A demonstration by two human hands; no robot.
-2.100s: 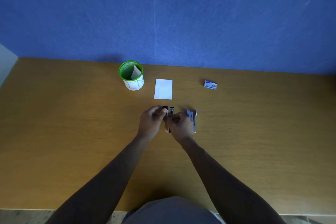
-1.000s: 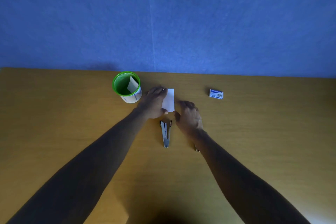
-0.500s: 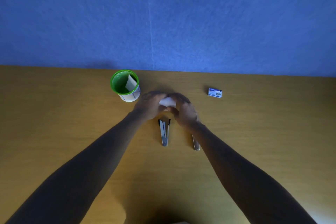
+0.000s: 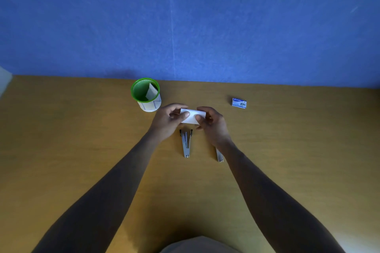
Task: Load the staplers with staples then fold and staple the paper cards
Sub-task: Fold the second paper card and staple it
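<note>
Hands meet at the centre of the frame over the brown wooden desk, and between them we see the small white paper card, bent over on itself and lifted a little above the desk surface. Our left hand takes the card's left end in a pinching grip, thumb on the near face and fingers curled behind; our right hand pinches the right end the same way.

Just below the card in the frame lies the silver metal stapler with black tips, flat on the desk, its two arms spread in a narrow V that opens toward the card. A second silver stapler lies to the right of it, but the right wrist covers most of it and only its near end shows.

Left of the hands, close to the left knuckles, stands the round green mesh cup with a white base; a folded white card leans inside it. Toward the upper right of the centre, well apart from the hands, sits the small blue and white staple box. A blue wall fills the upper part of the frame behind the desk.
</note>
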